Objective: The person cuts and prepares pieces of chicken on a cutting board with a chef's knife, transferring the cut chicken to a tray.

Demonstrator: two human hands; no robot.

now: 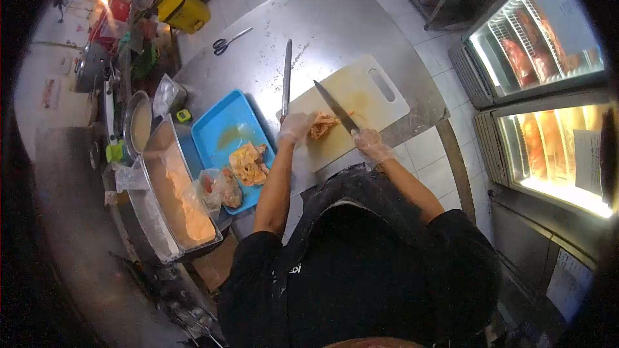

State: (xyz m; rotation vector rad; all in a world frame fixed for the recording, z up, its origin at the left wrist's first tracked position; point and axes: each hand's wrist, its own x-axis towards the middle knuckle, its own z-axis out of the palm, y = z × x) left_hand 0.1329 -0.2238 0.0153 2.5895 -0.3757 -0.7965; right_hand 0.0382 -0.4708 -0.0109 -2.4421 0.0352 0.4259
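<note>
My right hand, in a clear plastic glove, grips the handle of a long kitchen knife, its blade pointing up and left over the white cutting board. My left hand, also gloved, has its fingers closed at a piece of orange-coloured meat on the board, just left of the blade. A sharpening steel lies by the board's left edge, its lower end close to my left hand. Left of that, a blue tray holds a large orange piece of chicken and a plastic bag with food in it.
Scissors lie farther back on the steel table. At left stand a metal pan with orange powder, a round bowl and a metal container. A yellow bin is behind; lit glass-door fridges stand at right.
</note>
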